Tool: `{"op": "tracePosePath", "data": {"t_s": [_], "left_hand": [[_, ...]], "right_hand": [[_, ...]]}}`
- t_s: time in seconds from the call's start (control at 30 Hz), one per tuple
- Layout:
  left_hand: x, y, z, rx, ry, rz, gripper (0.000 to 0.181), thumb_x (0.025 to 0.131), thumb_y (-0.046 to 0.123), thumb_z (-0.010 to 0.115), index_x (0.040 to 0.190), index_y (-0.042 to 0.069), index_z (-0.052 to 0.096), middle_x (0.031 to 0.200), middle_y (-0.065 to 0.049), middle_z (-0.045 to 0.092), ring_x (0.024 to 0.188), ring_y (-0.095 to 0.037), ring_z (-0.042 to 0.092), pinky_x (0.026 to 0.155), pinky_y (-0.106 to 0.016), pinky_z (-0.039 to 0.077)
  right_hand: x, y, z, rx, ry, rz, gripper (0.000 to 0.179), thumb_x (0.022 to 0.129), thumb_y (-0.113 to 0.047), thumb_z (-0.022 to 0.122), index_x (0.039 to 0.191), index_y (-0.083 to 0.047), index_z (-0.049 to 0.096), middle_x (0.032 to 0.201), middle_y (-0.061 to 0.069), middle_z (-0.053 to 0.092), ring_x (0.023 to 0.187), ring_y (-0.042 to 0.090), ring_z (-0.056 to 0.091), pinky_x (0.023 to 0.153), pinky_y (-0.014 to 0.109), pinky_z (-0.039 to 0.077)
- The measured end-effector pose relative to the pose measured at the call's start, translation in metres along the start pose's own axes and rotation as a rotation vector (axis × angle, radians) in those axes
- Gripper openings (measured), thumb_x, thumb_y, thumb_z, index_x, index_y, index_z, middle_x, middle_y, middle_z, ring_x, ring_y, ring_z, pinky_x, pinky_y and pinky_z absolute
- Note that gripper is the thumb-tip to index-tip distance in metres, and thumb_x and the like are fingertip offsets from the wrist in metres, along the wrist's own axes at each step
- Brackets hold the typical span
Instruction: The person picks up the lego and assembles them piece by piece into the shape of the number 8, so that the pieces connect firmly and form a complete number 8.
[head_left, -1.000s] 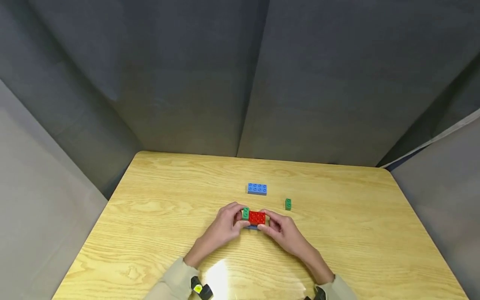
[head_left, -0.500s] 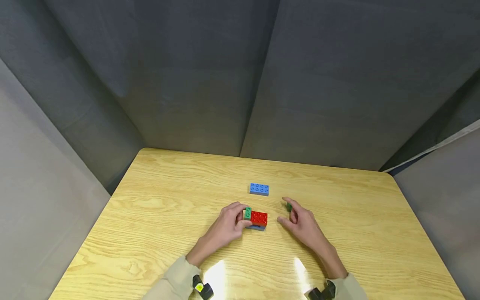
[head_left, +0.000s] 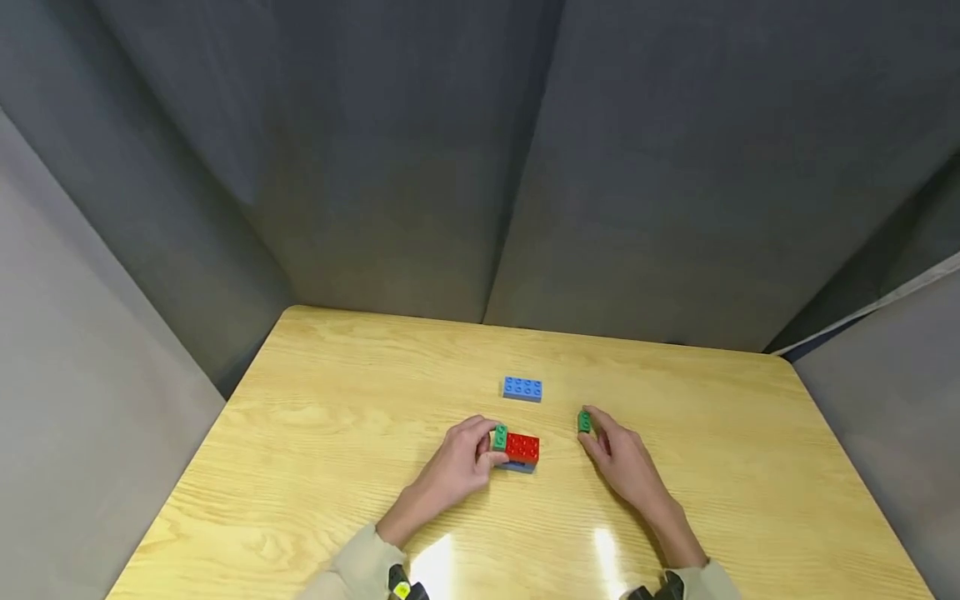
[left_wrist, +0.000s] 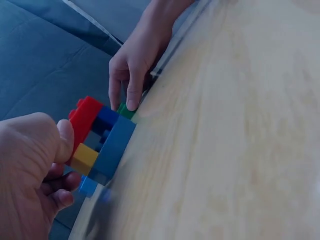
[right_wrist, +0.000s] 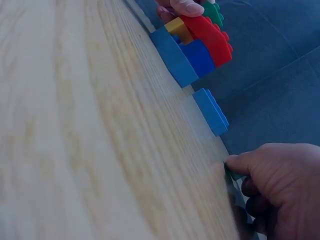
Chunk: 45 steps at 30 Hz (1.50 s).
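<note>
My left hand [head_left: 457, 462] holds the left end of a small stack of toy bricks on the table. A green brick [head_left: 500, 437] and a red brick [head_left: 522, 447] top the stack. Below the red one, in the left wrist view, sit a yellow brick [left_wrist: 84, 159] and a dark blue brick [left_wrist: 106, 119], with a gap between them, on a blue brick [left_wrist: 115, 150]. My right hand [head_left: 628, 468] pinches a loose green brick [head_left: 584, 422] between thumb and forefinger, to the right of the stack. In the right wrist view, fingers mostly hide that brick.
Behind the stack, a loose blue brick [head_left: 522, 389] lies studs up on the wooden table [head_left: 360, 375]. Grey curtains [head_left: 390, 167] hang beyond the table's back edge, and lighter grey panels [head_left: 82, 350] stand at the sides.
The right hand has let go of the stack's right end, moved right, and taken hold of the loose green brick. The left hand keeps its grip on the stack.
</note>
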<state>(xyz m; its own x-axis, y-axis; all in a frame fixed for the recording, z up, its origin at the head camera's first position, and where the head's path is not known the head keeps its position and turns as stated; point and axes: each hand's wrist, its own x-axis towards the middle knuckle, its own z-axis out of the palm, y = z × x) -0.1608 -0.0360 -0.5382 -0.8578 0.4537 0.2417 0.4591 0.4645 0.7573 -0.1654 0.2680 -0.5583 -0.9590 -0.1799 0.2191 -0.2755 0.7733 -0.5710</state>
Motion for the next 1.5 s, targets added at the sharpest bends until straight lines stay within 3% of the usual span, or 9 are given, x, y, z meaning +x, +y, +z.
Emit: {"op": "tracePosePath", "data": {"t_s": [0.23, 0.63, 0.9, 1.23, 1.5], "left_hand": [[-0.003, 0.002, 0.003, 0.003, 0.026, 0.008, 0.035, 0.096, 0.013, 0.077, 0.126, 0.0, 0.067, 0.078, 0.006, 0.049, 0.065, -0.003, 0.042, 0.057, -0.018, 0.042], [0.004, -0.001, 0.006, 0.015, 0.062, 0.041, 0.034, 0.095, 0.016, 0.079, 0.124, 0.001, 0.068, 0.076, 0.005, 0.049, 0.065, -0.004, 0.042, 0.059, -0.019, 0.043], [0.006, 0.001, 0.007, 0.011, 0.065, 0.026, 0.035, 0.095, 0.015, 0.078, 0.125, 0.0, 0.068, 0.076, 0.005, 0.05, 0.066, -0.005, 0.043, 0.063, -0.02, 0.047], [0.006, 0.001, 0.006, 0.015, 0.066, 0.025, 0.036, 0.095, 0.015, 0.079, 0.126, 0.0, 0.068, 0.076, 0.007, 0.049, 0.066, -0.004, 0.043, 0.062, -0.02, 0.046], [0.006, 0.004, 0.006, 0.026, 0.063, 0.017, 0.037, 0.095, 0.017, 0.079, 0.126, 0.0, 0.068, 0.077, 0.005, 0.05, 0.066, -0.004, 0.043, 0.062, -0.02, 0.046]], "right_hand": [[-0.003, 0.001, -0.001, 0.035, -0.033, 0.01, 0.043, 0.101, -0.024, 0.072, 0.135, 0.0, 0.063, 0.062, -0.007, 0.042, 0.052, 0.004, 0.031, 0.051, 0.024, 0.03], [0.003, -0.001, -0.005, 0.069, -0.122, 0.018, 0.044, 0.1, -0.028, 0.073, 0.134, -0.001, 0.067, 0.062, -0.008, 0.04, 0.054, 0.003, 0.031, 0.053, 0.023, 0.03], [0.005, -0.017, -0.012, 0.138, -0.143, -0.059, 0.043, 0.099, -0.027, 0.073, 0.135, -0.003, 0.067, 0.063, -0.011, 0.042, 0.057, 0.001, 0.034, 0.058, 0.023, 0.039], [0.003, -0.037, -0.017, 0.195, -0.162, -0.102, 0.043, 0.098, -0.023, 0.074, 0.135, -0.002, 0.068, 0.064, -0.011, 0.039, 0.057, 0.002, 0.033, 0.054, 0.023, 0.036], [0.001, -0.051, -0.019, 0.17, -0.14, -0.153, 0.042, 0.097, -0.021, 0.075, 0.134, -0.001, 0.068, 0.066, -0.012, 0.041, 0.057, 0.001, 0.034, 0.052, 0.022, 0.036]]}}
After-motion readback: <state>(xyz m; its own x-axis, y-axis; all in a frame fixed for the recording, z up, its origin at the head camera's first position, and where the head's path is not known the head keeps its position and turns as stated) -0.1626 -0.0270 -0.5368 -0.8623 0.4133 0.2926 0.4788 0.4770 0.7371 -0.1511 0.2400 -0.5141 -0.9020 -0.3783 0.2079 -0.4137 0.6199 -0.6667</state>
